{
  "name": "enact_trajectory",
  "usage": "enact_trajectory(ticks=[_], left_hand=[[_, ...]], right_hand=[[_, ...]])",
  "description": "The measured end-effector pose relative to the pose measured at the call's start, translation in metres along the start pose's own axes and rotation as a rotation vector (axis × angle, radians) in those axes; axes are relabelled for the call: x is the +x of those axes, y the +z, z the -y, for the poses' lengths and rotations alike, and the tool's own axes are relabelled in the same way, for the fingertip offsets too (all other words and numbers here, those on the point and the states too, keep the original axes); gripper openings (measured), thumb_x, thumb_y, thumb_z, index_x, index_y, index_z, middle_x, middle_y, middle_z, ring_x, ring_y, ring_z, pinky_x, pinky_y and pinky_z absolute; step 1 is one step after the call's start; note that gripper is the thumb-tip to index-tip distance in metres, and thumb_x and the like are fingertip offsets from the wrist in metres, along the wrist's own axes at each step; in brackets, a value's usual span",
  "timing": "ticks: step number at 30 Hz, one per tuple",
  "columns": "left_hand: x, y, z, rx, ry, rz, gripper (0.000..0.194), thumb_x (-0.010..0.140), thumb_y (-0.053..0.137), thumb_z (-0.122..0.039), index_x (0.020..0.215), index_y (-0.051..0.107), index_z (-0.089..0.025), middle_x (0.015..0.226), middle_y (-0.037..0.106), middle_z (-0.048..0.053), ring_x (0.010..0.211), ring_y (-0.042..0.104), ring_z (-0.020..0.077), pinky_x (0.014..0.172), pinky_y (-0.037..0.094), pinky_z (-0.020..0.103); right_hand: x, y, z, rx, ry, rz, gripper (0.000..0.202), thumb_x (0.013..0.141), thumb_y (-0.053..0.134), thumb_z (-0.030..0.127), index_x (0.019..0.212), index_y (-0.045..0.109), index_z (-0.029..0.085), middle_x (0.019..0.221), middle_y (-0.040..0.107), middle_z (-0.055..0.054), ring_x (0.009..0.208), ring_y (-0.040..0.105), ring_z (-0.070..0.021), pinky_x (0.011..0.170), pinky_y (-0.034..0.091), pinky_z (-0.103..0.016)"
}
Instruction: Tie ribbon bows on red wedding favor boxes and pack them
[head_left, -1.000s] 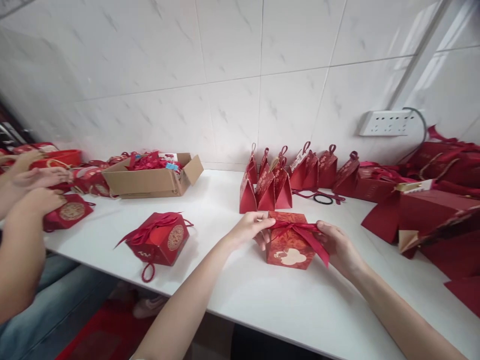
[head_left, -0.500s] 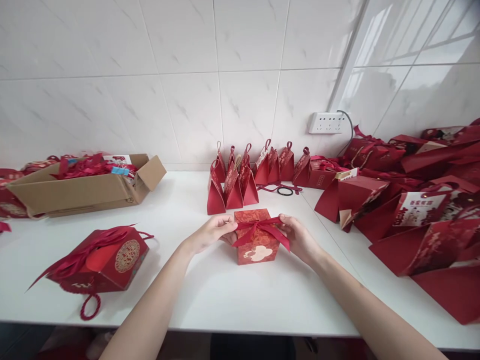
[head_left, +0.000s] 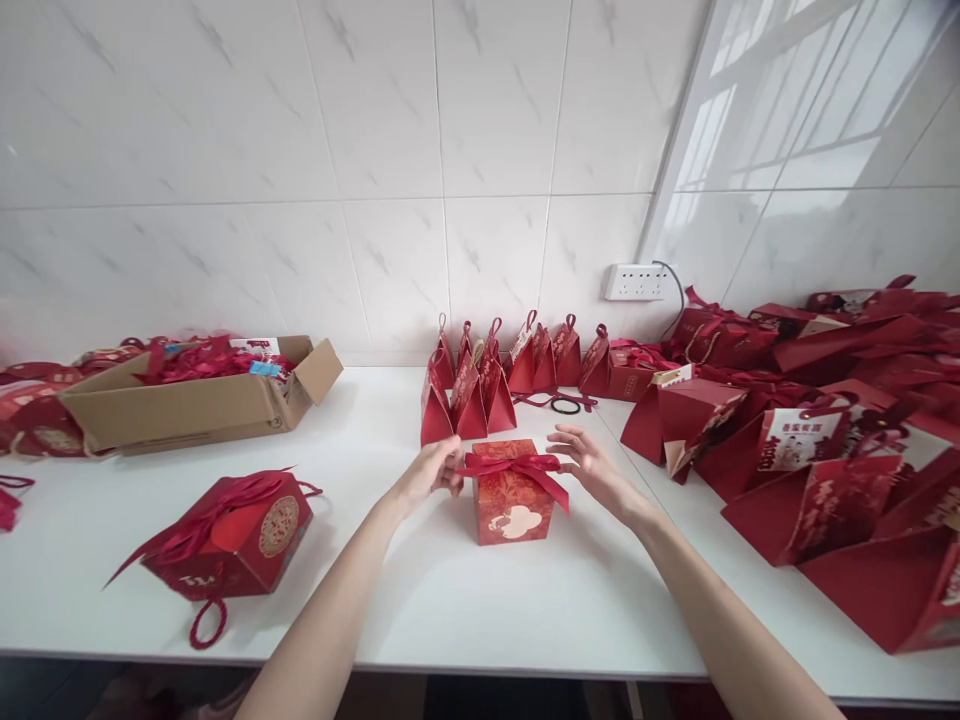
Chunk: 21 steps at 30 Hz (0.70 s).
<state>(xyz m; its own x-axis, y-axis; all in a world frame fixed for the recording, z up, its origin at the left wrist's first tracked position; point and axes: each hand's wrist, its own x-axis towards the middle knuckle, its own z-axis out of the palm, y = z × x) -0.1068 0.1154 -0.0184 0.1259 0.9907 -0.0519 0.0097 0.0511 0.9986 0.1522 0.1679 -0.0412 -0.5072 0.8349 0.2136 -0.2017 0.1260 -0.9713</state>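
An orange-red gift box (head_left: 513,492) with a cream cloud-like shape on its front stands upright on the white table (head_left: 480,610). A red ribbon bow (head_left: 513,464) is tied across its upper part, one tail hanging down the right side. My left hand (head_left: 429,477) is at the box's left side, fingers loosely curved near the ribbon's left end; whether they touch it I cannot tell. On the right, my right hand (head_left: 598,472) is open, its fingers apart and just off the bow with nothing in them.
Several pointed red boxes (head_left: 466,395) stand behind, near a black ring (head_left: 565,406) and a power strip (head_left: 637,282). A cardboard box (head_left: 180,415) of ribbons and a red box with rope loops (head_left: 225,540) lie left. Red boxes (head_left: 780,500) pile up at right.
My right hand has let go of the ribbon and spread its fingers. My left hand has eased away from the bow. The camera view has shifted slightly upward.
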Motion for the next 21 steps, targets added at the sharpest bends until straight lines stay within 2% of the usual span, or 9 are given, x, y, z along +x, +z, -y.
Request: enact_trajectory(ticks=[1, 3, 5, 7, 10, 13, 15, 18, 21], left_hand=[[0.001, 0.001, 0.0, 0.001, 0.028, -0.058, 0.046, 0.074, 0.051, -0.062, 0.064, 0.046, -0.018, 0.054, 0.045, -0.004, 0.051, 0.046, 0.0098, 0.054, 0.042, 0.025], [0.001, 0.007, 0.001, 0.017, 0.051, -0.128, 0.043, 0.075, 0.053, -0.061, 0.074, 0.049, -0.018, 0.066, 0.05, -0.003, 0.062, 0.05, 0.0101, 0.06, 0.042, 0.023], [-0.002, 0.017, 0.002, 0.064, 0.033, -0.146, 0.042, 0.071, 0.062, -0.056, 0.088, 0.052, -0.019, 0.081, 0.055, 0.0, 0.074, 0.054, 0.0126, 0.066, 0.043, 0.024], [-0.01, 0.027, 0.003, 0.119, 0.032, -0.149, 0.05, 0.068, 0.068, -0.053, 0.101, 0.052, -0.019, 0.092, 0.057, 0.003, 0.084, 0.055, 0.0153, 0.072, 0.044, 0.026], [-0.027, 0.036, 0.005, 0.134, 0.065, -0.169, 0.059, 0.068, 0.067, -0.054, 0.114, 0.05, -0.02, 0.101, 0.055, 0.006, 0.092, 0.055, 0.0184, 0.077, 0.045, 0.028], [-0.049, 0.041, 0.007, 0.065, 0.072, -0.205, 0.061, 0.074, 0.06, -0.057, 0.12, 0.045, -0.021, 0.11, 0.053, 0.008, 0.1, 0.055, 0.0204, 0.08, 0.046, 0.03], [-0.066, 0.043, 0.009, 0.065, 0.105, -0.282, 0.059, 0.074, 0.062, -0.055, 0.119, 0.044, -0.022, 0.112, 0.051, 0.008, 0.103, 0.054, 0.0199, 0.081, 0.046, 0.029], [-0.092, 0.051, 0.01, 0.122, 0.133, -0.39, 0.057, 0.07, 0.069, -0.048, 0.113, 0.043, -0.021, 0.097, 0.053, 0.003, 0.091, 0.056, 0.0163, 0.074, 0.046, 0.026], [-0.116, 0.062, 0.009, 0.1, 0.115, -0.367, 0.051, 0.073, 0.067, -0.043, 0.11, 0.042, -0.019, 0.075, 0.052, -0.003, 0.069, 0.055, 0.0117, 0.067, 0.045, 0.024]], right_hand=[[-0.001, 0.0, 0.002, -0.092, -0.014, 0.049, 0.081, 0.056, 0.076, 0.06, 0.124, 0.043, 0.031, 0.132, 0.043, -0.009, 0.123, 0.04, -0.0278, 0.095, 0.038, -0.043], [-0.003, 0.004, 0.003, -0.259, 0.024, 0.159, 0.111, 0.052, 0.082, 0.053, 0.141, 0.02, 0.031, 0.149, 0.023, -0.013, 0.136, 0.024, -0.0297, 0.105, 0.029, -0.048], [-0.005, 0.012, 0.003, -0.34, 0.065, 0.229, 0.122, 0.053, 0.083, 0.048, 0.146, 0.006, 0.028, 0.148, 0.023, -0.017, 0.134, 0.03, -0.0307, 0.105, 0.03, -0.05], [-0.008, 0.02, 0.003, -0.381, 0.039, 0.253, 0.122, 0.056, 0.082, 0.044, 0.147, 0.002, 0.026, 0.142, 0.035, -0.017, 0.126, 0.042, -0.0304, 0.103, 0.035, -0.05], [-0.015, 0.029, 0.002, -0.45, -0.086, 0.23, 0.114, 0.061, 0.08, 0.038, 0.147, 0.007, 0.025, 0.134, 0.045, -0.015, 0.121, 0.048, -0.0293, 0.103, 0.037, -0.049], [-0.029, 0.037, 0.0, -0.527, -0.185, 0.166, 0.107, 0.064, 0.077, 0.033, 0.147, 0.01, 0.023, 0.135, 0.042, -0.018, 0.119, 0.051, -0.0293, 0.1, 0.04, -0.049], [-0.042, 0.042, -0.001, -0.577, -0.27, 0.11, 0.105, 0.066, 0.076, 0.031, 0.147, 0.01, 0.023, 0.138, 0.037, -0.019, 0.121, 0.048, -0.0301, 0.1, 0.041, -0.05], [-0.063, 0.052, 0.001, -0.655, -0.4, 0.028, 0.103, 0.068, 0.075, 0.03, 0.148, 0.01, 0.026, 0.139, 0.035, -0.018, 0.129, 0.039, -0.0318, 0.104, 0.036, -0.052], [-0.082, 0.061, 0.007, -0.71, -0.461, -0.015, 0.102, 0.07, 0.075, 0.033, 0.147, 0.009, 0.029, 0.139, 0.035, -0.016, 0.13, 0.038, -0.0319, 0.105, 0.035, -0.052]])
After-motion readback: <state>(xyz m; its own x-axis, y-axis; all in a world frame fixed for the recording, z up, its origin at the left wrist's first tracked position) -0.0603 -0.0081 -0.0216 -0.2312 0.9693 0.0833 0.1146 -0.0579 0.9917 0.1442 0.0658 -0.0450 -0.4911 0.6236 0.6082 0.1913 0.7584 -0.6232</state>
